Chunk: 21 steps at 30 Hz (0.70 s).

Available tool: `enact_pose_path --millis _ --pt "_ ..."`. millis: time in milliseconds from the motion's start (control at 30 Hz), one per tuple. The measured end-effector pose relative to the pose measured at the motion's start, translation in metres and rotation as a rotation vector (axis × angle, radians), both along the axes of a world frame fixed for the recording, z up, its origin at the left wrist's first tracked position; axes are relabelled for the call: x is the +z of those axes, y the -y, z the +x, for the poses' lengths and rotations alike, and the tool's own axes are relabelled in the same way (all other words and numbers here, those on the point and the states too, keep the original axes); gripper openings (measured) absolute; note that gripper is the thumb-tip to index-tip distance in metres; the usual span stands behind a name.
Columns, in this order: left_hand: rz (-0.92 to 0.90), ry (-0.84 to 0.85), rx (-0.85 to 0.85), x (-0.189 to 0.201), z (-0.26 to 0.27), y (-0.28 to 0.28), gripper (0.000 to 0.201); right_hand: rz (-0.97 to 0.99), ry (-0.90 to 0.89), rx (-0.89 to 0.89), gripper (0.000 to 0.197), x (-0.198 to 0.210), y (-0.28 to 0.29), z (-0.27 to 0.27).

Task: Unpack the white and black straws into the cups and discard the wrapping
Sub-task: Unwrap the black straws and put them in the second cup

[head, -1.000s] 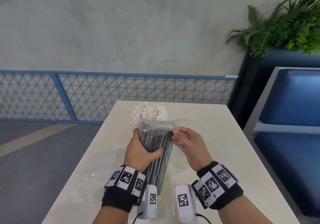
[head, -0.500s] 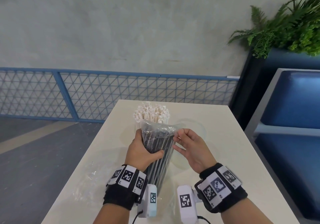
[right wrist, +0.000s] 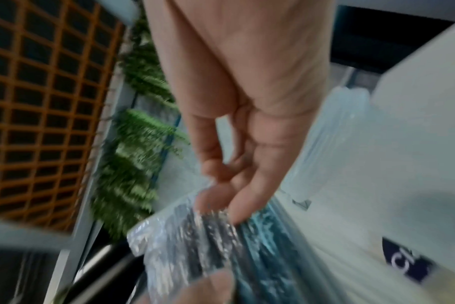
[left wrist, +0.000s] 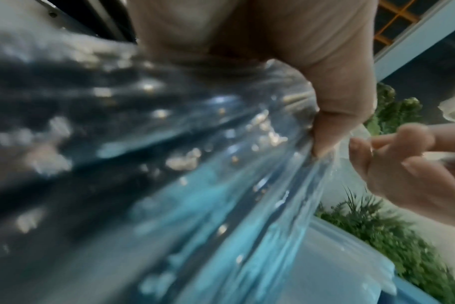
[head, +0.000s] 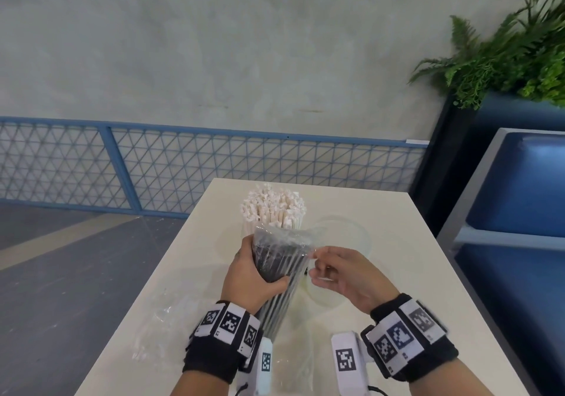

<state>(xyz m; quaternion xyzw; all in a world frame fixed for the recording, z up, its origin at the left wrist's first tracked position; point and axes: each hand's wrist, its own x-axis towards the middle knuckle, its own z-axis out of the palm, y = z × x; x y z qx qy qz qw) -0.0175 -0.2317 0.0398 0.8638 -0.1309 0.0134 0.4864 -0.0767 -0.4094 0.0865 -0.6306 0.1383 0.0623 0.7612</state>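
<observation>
A pack of black straws (head: 282, 268) in clear wrapping stands tilted over the white table (head: 403, 261). My left hand (head: 256, 273) grips its middle; in the left wrist view the thumb (left wrist: 333, 115) presses the crinkled wrapping (left wrist: 195, 156). My right hand (head: 330, 268) pinches the wrapping's top right corner (head: 305, 244), and its fingertips (right wrist: 221, 193) meet the film (right wrist: 190, 232) in the right wrist view. Behind the pack, white straws (head: 273, 209) stand bunched in a cup. A clear empty cup (head: 365, 236) stands to their right, partly hidden by my right hand.
A loose sheet of clear wrapping (head: 165, 325) lies on the table near its left edge. A blue mesh railing (head: 183, 169) runs behind the table. A blue bench (head: 513, 212) and a planter with ferns (head: 504, 59) stand to the right.
My right hand has shifted slightly down and to the right at the wrapping's top corner. My left hand keeps its grip on the pack.
</observation>
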Motion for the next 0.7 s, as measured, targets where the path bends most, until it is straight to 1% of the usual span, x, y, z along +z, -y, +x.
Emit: enact_pose_path --millis 33,67,100,133,167,200,233,267,300,367,433,467,500,567,700 --pt "-0.027 -0.003 0.003 0.000 0.000 0.000 0.071 -0.080 0.031 0.042 0.014 0.000 -0.003 -0.001" --pt "-0.051 -0.007 0.005 0.001 0.001 0.000 0.070 -0.205 0.121 0.043 0.010 -0.002 -0.006 -0.002" --pt "-0.067 -0.010 0.004 0.002 0.002 0.000 0.068 -0.393 0.264 -0.014 0.005 -0.004 -0.010 -0.003" --pt "-0.077 -0.010 0.000 0.004 0.002 0.000 0.066 -0.633 0.436 -0.125 0.012 -0.008 -0.013 -0.003" --pt "-0.082 -0.011 -0.008 0.005 0.003 0.000 0.066 -0.870 0.592 -0.237 0.024 -0.013 -0.014 -0.002" --pt "-0.085 -0.010 -0.020 0.007 0.003 0.001 0.066 -1.066 0.716 -0.310 0.034 -0.017 -0.014 -0.001" --pt "-0.089 -0.006 -0.032 0.007 0.003 0.001 0.067 -1.203 0.805 -0.351 0.040 -0.019 -0.013 0.002" --pt "-0.093 -0.001 -0.042 0.006 0.003 0.002 0.068 -1.288 0.865 -0.363 0.043 -0.018 -0.011 0.006" --pt "-0.095 0.002 -0.047 0.006 0.003 0.003 0.069 -1.342 0.910 -0.373 0.043 -0.019 -0.009 0.011" --pt "-0.089 0.003 -0.041 0.003 0.003 0.005 0.071 -1.430 0.980 -0.373 0.035 -0.017 -0.008 0.018" --pt "-0.087 -0.004 -0.022 0.000 0.003 0.005 0.073 -1.499 1.052 -0.299 0.016 -0.017 -0.008 0.023" --pt "-0.085 -0.008 -0.016 -0.002 0.004 0.004 0.073 -1.496 1.069 -0.246 0.006 -0.017 -0.006 0.025" --pt "-0.079 -0.013 -0.015 -0.003 0.004 0.003 0.073 -1.457 1.059 -0.202 0.003 -0.016 -0.004 0.026" --pt "-0.059 -0.019 -0.022 -0.003 0.005 0.003 0.072 -1.334 0.991 -0.152 0.007 -0.013 0.000 0.028" --pt "-0.032 -0.003 -0.026 0.000 0.008 0.003 0.066 -1.214 0.897 -0.186 0.012 0.001 0.002 0.033"
